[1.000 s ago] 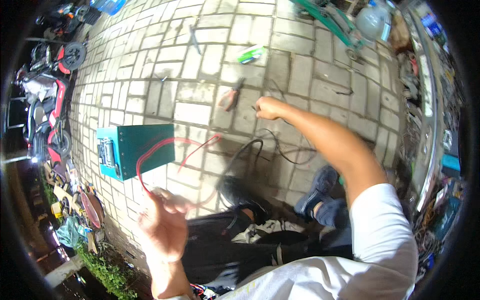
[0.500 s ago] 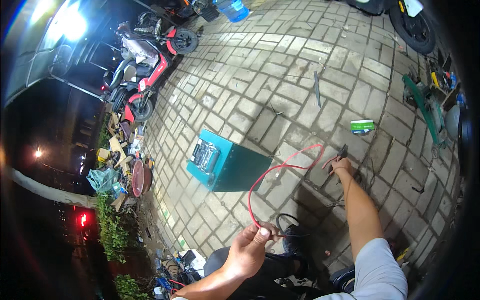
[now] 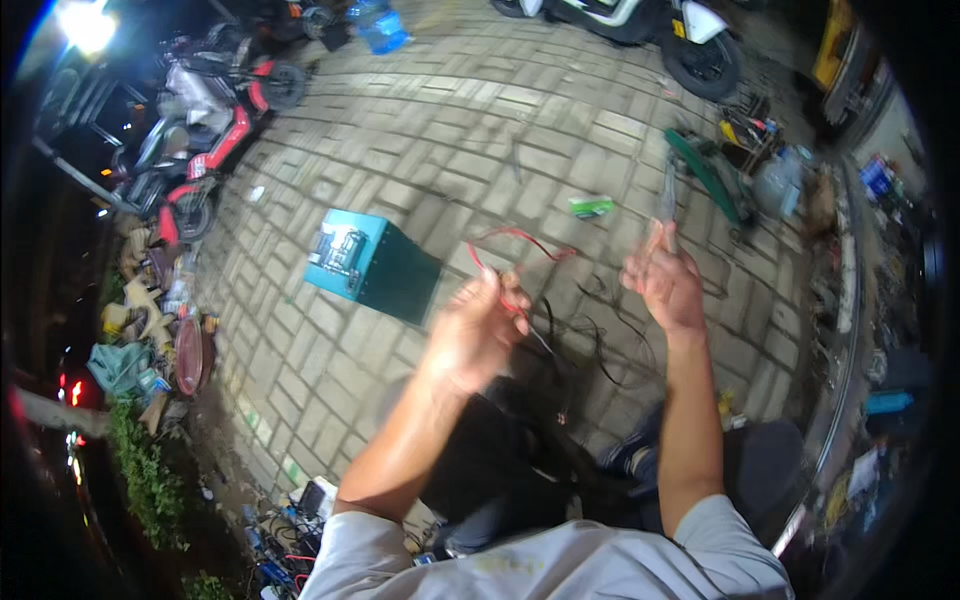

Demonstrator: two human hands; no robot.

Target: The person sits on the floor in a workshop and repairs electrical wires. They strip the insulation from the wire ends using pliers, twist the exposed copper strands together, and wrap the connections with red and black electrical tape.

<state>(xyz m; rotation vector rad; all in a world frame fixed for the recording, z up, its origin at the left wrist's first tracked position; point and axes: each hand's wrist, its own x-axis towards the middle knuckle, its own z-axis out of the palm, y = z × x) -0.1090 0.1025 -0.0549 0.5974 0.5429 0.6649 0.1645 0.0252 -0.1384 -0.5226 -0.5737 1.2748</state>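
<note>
My left hand (image 3: 465,335) pinches a red wire (image 3: 515,232), which loops up and right over the paving. A thin dark cable trails below those fingers. Off to the right, my right hand (image 3: 668,280) is raised and closed around a hand tool (image 3: 668,192) with a pale, pointed metal tip and a reddish handle; blur hides its exact kind. Left of the left hand stands a teal box-shaped battery case (image 3: 400,272) with a clear-covered panel on its top face. Dark cables (image 3: 600,345) lie on the ground between my hands.
Brick paving (image 3: 430,120) spreads ahead. A green packet (image 3: 591,206) lies beyond my hands, near a green curved part (image 3: 705,170). A red scooter (image 3: 215,145) and piled clutter (image 3: 150,310) line the left. Another scooter (image 3: 690,45) stands far right; a blue water jug (image 3: 378,25) is at the back.
My view has swung right, so the case appears further left. My right hand has lifted with the tool now pointing away from me. The left hand still holds the red wire.
</note>
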